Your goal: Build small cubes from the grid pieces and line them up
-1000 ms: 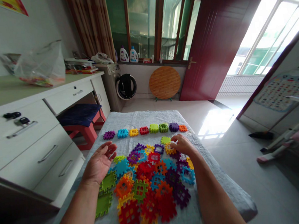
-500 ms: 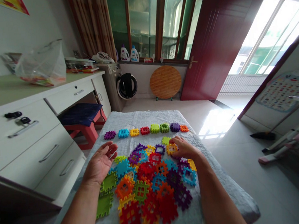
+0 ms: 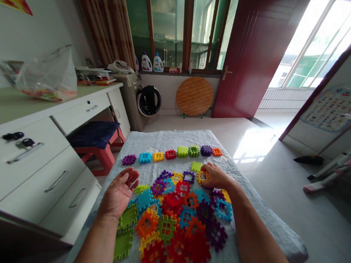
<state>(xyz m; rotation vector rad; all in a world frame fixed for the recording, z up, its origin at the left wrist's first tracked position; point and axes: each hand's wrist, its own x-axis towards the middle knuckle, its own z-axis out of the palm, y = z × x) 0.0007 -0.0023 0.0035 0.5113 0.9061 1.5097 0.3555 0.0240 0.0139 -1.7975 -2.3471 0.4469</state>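
Upper left: clear plastic bag (image 3: 49, 79) on a white drawer unit (image 3: 40, 166). Left of centre: red stool (image 3: 104, 160), topped in dark blue. Upper centre: washing machine (image 3: 129, 92), round wooden panel (image 3: 194, 96). Upper right: dark red door (image 3: 248, 55).

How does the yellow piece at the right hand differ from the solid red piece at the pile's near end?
The yellow piece has a barred window; the red piece is solid. The right hand has its fingers on the yellow piece; no hand touches the red piece. The yellow piece sits at the far side of the pile, the red piece at the near side. Both have notched edges.
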